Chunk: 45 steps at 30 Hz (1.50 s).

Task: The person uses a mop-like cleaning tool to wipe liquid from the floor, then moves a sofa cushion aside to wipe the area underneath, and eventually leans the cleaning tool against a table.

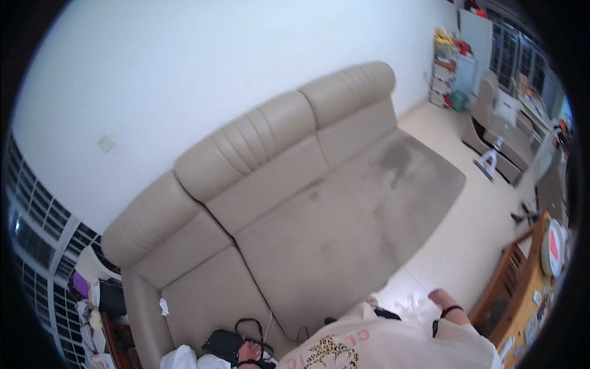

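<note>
Black bag (222,345) lies on the near part of the sofa's left section, at the bottom of the view, with a looped strap (248,319) rising beside it. Leftmost is a barred window (38,243), with a purple item (80,285) among the clutter below it; next come a pale wall plate (107,144) and the long beige sofa (344,258), with a crumpled white scrap (163,306) near its left arm. A white bundle (179,357) sits just left of the bag. At the bag's right side is the left hand (249,352); farther right, past the printed pale shirt (399,344), the right hand (439,297) hangs over the light floor (445,129), apart from the sofa, a black band (452,309) on its wrist. Both hands show too small to tell how their fingers stand or whether they grip anything. Dark smudges mark the sofa's right seat. At far right stand a grey-brown armchair (522,147) and wooden furniture (527,280) bearing a round dish (553,248).
</note>
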Each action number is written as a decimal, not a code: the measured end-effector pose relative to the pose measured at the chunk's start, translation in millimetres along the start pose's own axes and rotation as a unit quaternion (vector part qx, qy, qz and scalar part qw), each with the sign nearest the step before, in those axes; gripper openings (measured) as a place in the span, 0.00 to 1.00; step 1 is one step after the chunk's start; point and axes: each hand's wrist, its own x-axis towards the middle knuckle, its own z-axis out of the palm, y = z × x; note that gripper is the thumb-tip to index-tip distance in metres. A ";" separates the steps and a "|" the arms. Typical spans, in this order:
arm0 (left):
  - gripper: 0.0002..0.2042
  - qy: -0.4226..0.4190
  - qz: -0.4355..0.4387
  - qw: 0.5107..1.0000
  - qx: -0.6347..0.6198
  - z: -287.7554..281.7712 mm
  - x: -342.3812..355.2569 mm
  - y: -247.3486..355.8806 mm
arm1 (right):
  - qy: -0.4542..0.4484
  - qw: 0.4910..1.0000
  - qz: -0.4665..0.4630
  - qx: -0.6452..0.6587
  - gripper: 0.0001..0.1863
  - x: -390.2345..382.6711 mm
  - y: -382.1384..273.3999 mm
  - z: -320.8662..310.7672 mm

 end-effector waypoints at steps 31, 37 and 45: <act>0.21 -0.201 0.168 0.897 0.356 670.0 -118.3 -6.0 | 0.168 0.885 0.190 0.392 0.15 7.7 247.6 -155.2; 0.20 -0.116 0.062 0.938 0.320 724.1 -77.8 19.7 | 0.186 0.845 0.223 0.449 0.15 33.2 303.6 -178.8; 0.19 -0.194 0.130 0.891 0.390 898.5 -51.3 7.5 | 0.131 0.838 0.412 0.333 0.10 -57.5 395.3 -13.0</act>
